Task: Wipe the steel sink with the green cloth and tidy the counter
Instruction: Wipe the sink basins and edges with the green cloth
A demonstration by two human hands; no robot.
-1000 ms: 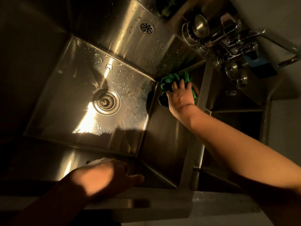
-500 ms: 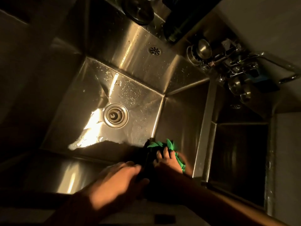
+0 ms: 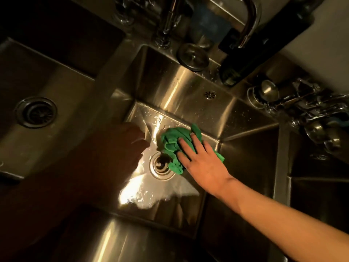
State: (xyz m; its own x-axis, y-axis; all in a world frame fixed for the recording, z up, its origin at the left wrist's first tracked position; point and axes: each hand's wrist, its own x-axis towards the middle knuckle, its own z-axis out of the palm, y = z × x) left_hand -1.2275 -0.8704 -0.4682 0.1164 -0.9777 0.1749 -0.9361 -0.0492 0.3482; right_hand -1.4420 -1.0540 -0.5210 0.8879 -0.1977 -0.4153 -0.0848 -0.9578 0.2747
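Right hand presses one green cloth into steel sink.

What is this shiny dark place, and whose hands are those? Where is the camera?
No machine, just a person. The camera sits on their head and looks down, so you see their own two hands. The right hand presses a crumpled green cloth with flat fingers onto the wet floor of a shiny steel sink, at the edge of its round metal drain. The left hand reaches in too, but it is in shadow, so I cannot tell whether it holds anything. A curved metal tap stands above.
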